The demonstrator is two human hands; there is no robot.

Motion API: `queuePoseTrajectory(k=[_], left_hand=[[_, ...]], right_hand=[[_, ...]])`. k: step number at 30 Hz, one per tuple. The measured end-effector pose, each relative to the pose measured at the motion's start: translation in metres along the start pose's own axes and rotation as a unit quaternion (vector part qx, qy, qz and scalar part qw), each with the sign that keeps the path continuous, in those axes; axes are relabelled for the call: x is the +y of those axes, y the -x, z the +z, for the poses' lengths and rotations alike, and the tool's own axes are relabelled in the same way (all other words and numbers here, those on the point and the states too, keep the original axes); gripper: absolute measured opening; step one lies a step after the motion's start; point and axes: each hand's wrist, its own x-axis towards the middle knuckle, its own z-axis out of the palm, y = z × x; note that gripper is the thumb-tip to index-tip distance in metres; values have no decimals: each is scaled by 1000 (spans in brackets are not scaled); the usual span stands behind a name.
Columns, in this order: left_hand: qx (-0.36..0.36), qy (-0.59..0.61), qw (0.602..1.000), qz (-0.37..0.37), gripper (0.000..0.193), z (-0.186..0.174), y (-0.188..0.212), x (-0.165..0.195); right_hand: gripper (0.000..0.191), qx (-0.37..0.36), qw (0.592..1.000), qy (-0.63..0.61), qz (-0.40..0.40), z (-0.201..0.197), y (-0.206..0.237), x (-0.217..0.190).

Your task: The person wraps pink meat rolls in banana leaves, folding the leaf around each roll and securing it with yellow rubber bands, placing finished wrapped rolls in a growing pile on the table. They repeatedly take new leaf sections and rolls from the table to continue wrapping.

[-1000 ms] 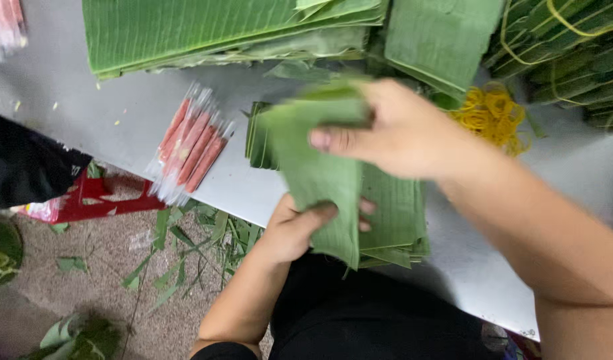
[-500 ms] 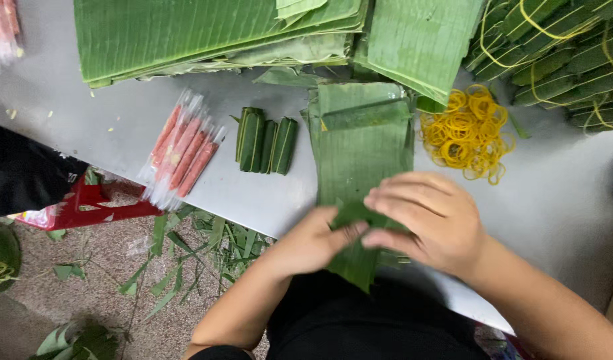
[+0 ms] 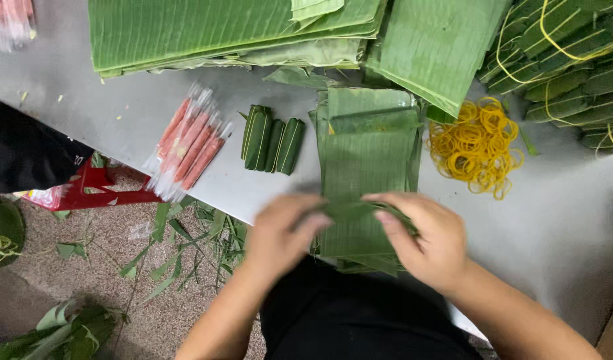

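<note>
Folding is what both hands seem to be about at the near edge of the grey table (image 3: 573,220). The left hand (image 3: 283,233) and the right hand (image 3: 423,237) meet over the near end of a stack of cut banana-leaf pieces (image 3: 366,153), fingers curled inward and pinching the top leaf (image 3: 356,230) between them; the hands are blurred with motion, so I can't tell whether anything is tucked inside the fold. The stack lies flat, running away from the person, its near end under the hands.

By my reading this is the rolling step, with the leaf only just gathered. The next move would call for a tight, even turn of the leaf, and then a reach to the right for a band.

Just left of the stack sit a few finished green rolls (image 3: 272,139); further left lies a fan of clear-wrapped pinkish sticks (image 3: 186,147). A heap of yellow rubber bands (image 3: 476,147) lies right of the stack, with banded leaf bundles (image 3: 566,60) beyond it. Large uncut leaves (image 3: 226,30) cover the far side.
</note>
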Motion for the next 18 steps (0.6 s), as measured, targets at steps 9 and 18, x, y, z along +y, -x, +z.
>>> queuePoseTrajectory(k=[9,18], left_hand=[[164,-418,888,-98,24,-60,-9,-104],[107,-167,953,-229,23,-61,-20,-27]], right_hand=[[40,-119,942,231,-213,24,-3,22],[42,-147,977,112,-104,17,-5,26]])
